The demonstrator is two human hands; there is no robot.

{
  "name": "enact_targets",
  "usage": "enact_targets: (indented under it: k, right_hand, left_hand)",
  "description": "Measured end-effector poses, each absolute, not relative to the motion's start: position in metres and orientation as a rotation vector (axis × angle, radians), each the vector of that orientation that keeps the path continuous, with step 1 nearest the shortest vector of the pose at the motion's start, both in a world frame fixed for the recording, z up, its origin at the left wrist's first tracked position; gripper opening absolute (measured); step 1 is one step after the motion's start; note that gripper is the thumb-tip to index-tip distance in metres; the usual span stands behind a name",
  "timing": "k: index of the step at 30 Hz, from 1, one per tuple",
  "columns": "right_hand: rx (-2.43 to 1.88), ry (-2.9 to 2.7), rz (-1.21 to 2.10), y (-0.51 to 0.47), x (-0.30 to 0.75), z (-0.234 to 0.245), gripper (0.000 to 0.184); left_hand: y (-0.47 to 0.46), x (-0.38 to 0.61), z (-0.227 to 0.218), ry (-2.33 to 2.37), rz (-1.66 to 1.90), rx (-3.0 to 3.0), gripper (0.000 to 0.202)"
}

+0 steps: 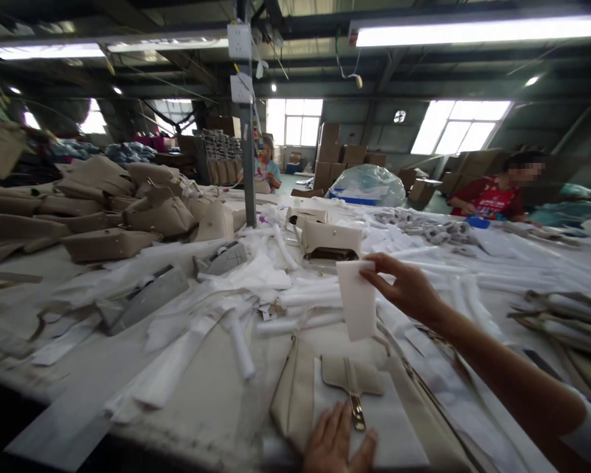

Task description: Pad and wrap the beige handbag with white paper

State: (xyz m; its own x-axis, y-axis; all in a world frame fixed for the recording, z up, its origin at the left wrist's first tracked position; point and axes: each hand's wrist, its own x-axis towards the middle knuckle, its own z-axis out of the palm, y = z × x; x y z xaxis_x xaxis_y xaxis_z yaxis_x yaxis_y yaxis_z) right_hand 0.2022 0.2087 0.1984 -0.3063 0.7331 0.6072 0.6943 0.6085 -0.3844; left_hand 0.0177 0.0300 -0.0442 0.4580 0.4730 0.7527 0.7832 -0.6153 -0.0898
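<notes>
A beige handbag (295,387) lies in front of me at the table's near edge. Its short flap (332,373) carries a strap with a gold-coloured clasp (357,414), and a white sheet (394,427) lies on the bag's front beneath them. My left hand (335,440) rests flat on that sheet beside the clasp, fingers spread. Above the bag, my right hand (404,286) pinches a small white foam sheet (357,305) by its upper corner; the sheet hangs down over the bag's top.
Beige bags (128,203) are heaped at the left, near grey pieces (148,299). Another beige bag (331,238) stands ahead among white rolls and sheets (315,289). A metal post (249,151) rises from the table. Two people sit across it, one in red (492,197).
</notes>
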Motion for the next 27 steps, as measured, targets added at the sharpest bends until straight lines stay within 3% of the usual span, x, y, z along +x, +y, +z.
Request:
enact_targets:
  k: [3, 9, 11, 15, 18, 23, 27]
  right_hand:
    - [-1.179, -2.231, 0.110, 0.171, 0.201, 0.174, 0.035]
    - [-1.315, -2.376, 0.312, 0.144, 0.201, 0.079, 0.074]
    - [-1.335, -2.344, 0.352, 0.138, 0.207, 0.068, 0.069]
    - [-1.231, -2.218, 0.300, 0.115, 0.218, 0.084, 0.033]
    - [-1.141, -2.307, 0.225, 0.083, 0.218, 0.087, 0.042]
    - [-1.155, -2.561, 0.045, 0.035, 0.215, 0.046, 0.061]
    - [-1.176, -2.543, 0.040, 0.029, 0.217, 0.028, 0.059]
  left_hand:
    - [0.024, 0.019, -0.040, -1.120, -0.994, -2.334, 0.040]
    - [0.016, 0.011, -0.024, -1.173, -0.794, -2.518, 0.046]
    - [0.016, 0.010, -0.022, -1.178, -0.744, -2.538, 0.049]
    - [0.015, 0.010, -0.020, -1.193, -0.700, -2.576, 0.051]
    - [0.014, 0.011, -0.015, -1.187, -0.709, -2.579, 0.049]
    - [0.009, 0.013, -0.006, -1.291, -0.654, -2.644, 0.039]
    - [0.009, 0.012, -0.003, -1.268, -0.662, -2.642, 0.030]
